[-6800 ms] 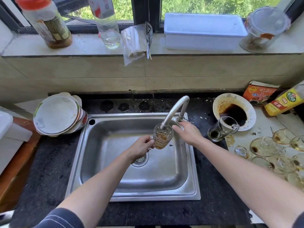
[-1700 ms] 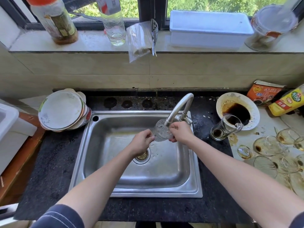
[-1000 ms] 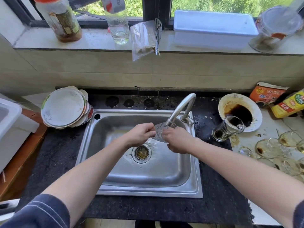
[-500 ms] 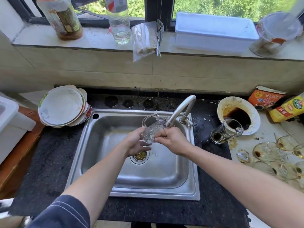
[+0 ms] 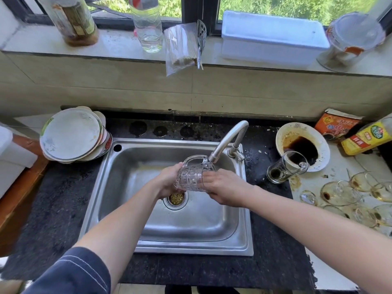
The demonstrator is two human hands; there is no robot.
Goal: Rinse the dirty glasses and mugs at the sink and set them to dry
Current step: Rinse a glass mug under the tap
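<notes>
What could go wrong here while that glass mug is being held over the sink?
The clear patterned glass mug, tilted between the left hand and right hand, sits right by the curved metal tap; it might knock the spout and chip. It could slip and hit the steel sink. Reaching right, an arm could knock the crowded stained glasses.

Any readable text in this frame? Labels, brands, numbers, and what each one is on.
Nothing can be quoted with confidence.
Orange packet: Chinese print, too blurred to read.
Yellow bottle: green logo and red tags, characters too small to read.
Brown jar: label blurred.
Clear bottle: label cut off by the frame edge.
</notes>
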